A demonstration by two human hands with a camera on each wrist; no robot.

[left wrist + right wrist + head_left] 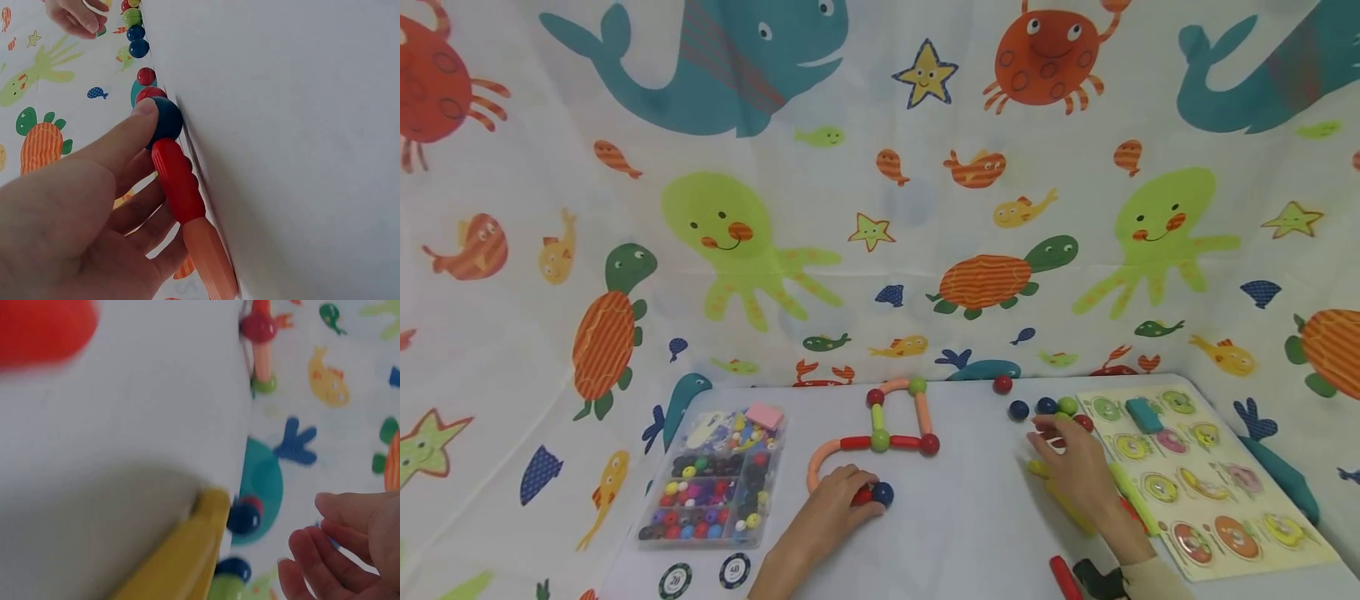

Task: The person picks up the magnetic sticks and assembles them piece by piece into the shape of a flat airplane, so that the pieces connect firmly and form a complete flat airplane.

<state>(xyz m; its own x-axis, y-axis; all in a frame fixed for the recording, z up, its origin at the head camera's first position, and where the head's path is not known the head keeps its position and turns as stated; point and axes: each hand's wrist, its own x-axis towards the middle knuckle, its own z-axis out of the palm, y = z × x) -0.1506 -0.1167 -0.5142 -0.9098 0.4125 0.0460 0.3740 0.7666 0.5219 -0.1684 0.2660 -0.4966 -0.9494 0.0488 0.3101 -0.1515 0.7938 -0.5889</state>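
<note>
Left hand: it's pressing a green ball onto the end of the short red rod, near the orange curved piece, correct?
Not quite. The ball is dark blue, not green, as the left wrist view shows. The left hand does hold it against the end of the short red rod, next to the orange curved piece.

Bench [970, 517]: plain white. Backdrop cloth [880, 208]: white, printed with teal whales, orange crabs, lime octopuses, yellow stars. Ball [882, 493] at left hand [831, 517]: dark blue, joined to a red rod [178, 181]. Curved rod [820, 460]: salmon orange. Bead box [718, 483]: clear, holding multicoloured beads. Puzzle board [1206, 479]: pale yellow.
</note>
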